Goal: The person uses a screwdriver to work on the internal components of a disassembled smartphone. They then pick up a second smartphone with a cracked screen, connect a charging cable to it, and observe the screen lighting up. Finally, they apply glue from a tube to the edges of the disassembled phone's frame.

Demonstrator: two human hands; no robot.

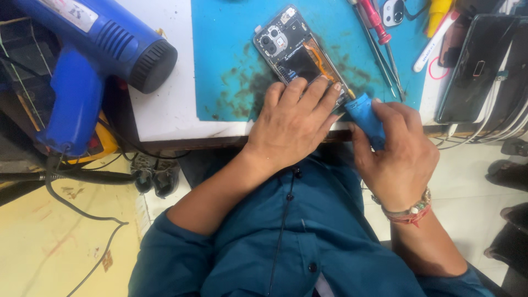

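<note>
An opened smartphone with its back cover off lies on a stained blue work mat, camera end pointing away. My left hand rests flat on the phone's near end, fingers spread over it. My right hand grips a blue-handled screwdriver, whose tip meets the phone's lower right edge beside my left fingertips.
A blue heat gun sits at the left over the white table edge. Screwdrivers and tweezers lie at the mat's right side. A dark phone with cables lies far right. Shoes stand on the floor below.
</note>
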